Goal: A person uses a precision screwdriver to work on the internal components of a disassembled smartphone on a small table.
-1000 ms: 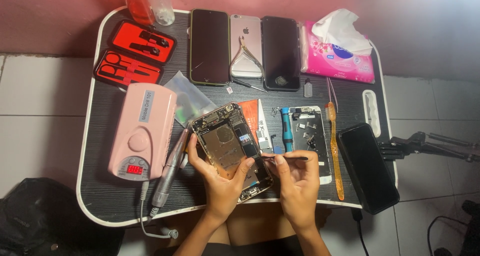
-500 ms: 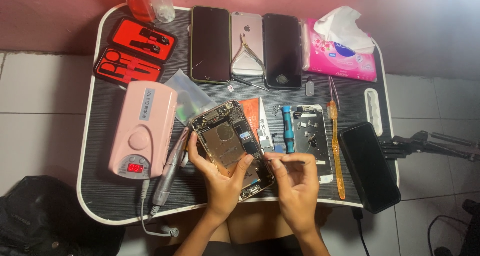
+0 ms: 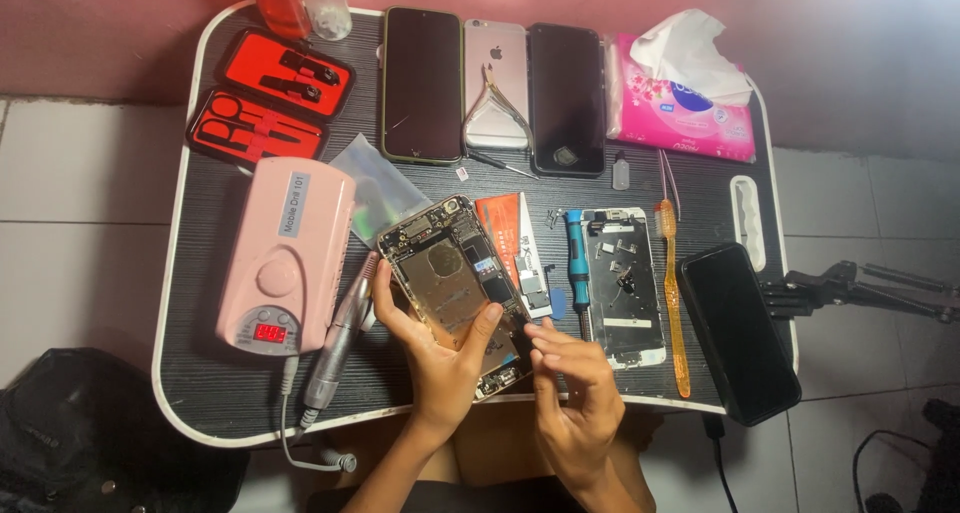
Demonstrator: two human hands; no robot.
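Observation:
My left hand grips an opened phone body with bare circuit parts, thumb on its right edge and fingers under its left side, tilted over the dark table. My right hand sits just right of it, fingertips pinched together near the phone's lower right corner; whether anything small is between them cannot be made out. A blue-handled screwdriver and a white phone screen frame with small parts lie just beyond my right hand.
A pink box-shaped device with a red display and a corded handpiece lies left. Three phones, cutters, a red tool case, a tissue pack, an orange toothbrush and a black phone surround the work spot.
My right hand has moved left and down toward the phone's lower corner. The thin tool it held a second ago is no longer visible in it. My left hand keeps holding the phone.

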